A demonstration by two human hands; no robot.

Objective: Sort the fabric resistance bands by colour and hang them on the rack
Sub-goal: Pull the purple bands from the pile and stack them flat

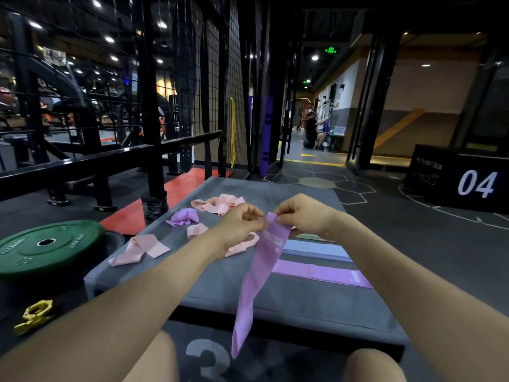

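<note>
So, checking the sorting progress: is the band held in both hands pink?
No, the band pinched by the left hand and right hand is purple.

Purple band (259,274), pink bands (143,249), grey mat (209,288), green plate (46,246).

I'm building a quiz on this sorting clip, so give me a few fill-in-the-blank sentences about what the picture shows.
1. Both hands, left hand and right hand, pinch the top of a hanging band coloured ____.
2. The weight plate on the floor at the left is ____.
3. The black box at the right bears the number ____.
4. The twisted band nearest the plate is coloured ____.

Missing words: purple; green; 04; pink
</note>
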